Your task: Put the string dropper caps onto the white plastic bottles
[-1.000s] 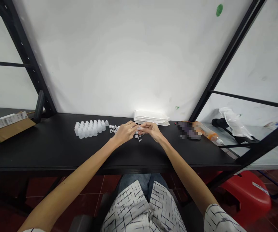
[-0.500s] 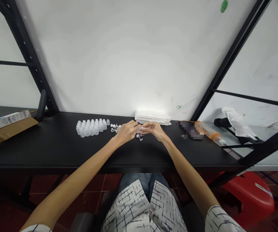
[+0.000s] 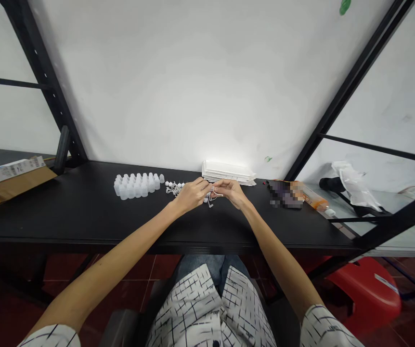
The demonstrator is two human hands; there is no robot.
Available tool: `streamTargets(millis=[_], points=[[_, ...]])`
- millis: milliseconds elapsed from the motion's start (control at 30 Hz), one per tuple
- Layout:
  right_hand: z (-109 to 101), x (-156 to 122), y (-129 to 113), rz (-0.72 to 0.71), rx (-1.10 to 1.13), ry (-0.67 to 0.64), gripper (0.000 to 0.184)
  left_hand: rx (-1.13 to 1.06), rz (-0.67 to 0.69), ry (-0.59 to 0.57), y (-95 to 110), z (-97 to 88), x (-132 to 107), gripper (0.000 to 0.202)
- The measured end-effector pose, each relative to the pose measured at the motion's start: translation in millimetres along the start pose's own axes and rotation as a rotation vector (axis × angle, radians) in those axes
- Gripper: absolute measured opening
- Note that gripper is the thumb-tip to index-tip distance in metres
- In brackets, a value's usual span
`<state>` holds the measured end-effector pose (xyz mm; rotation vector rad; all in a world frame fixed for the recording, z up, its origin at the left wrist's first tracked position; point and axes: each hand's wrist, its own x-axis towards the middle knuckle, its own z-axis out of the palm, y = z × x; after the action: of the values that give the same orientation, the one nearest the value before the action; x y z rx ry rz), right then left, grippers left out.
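Observation:
My left hand point(image 3: 190, 193) and my right hand point(image 3: 231, 191) meet over the middle of the black table point(image 3: 84, 217), fingers pinched together on a small white plastic piece point(image 3: 213, 193) held between them. A thin white part hangs just below the fingers. Left of my left hand lies a small heap of loose white pieces point(image 3: 174, 187). Further left stands a block of several small white bottles point(image 3: 136, 185) in rows.
A stack of flat white trays point(image 3: 226, 172) lies at the wall behind my hands. An orange tube point(image 3: 310, 196) and a blurred dark item point(image 3: 285, 193) lie to the right. A cardboard box point(image 3: 10, 176) sits far left. A red stool point(image 3: 368, 294) stands below right.
Both hands stay pinched on the small white piece with slight finger movement. The view has tilted a little, so the table sits higher in the frame.

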<state>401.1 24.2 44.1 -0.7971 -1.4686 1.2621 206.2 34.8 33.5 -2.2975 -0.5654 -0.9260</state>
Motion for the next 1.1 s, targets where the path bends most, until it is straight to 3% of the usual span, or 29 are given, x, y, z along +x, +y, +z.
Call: streamTargets(millis=[433,1100], points=[[-4.5,2.7,-2.6,-0.016,-0.054,-0.012,0.036,-0.088,-0.193,0.066,1.4,11.4,-1.6,0.027],[-3.6,0.9,-2.0,0.015,-0.083,-0.028,0.037,-0.120,-0.080,0.067,-3.4,12.8,-6.7,0.026]])
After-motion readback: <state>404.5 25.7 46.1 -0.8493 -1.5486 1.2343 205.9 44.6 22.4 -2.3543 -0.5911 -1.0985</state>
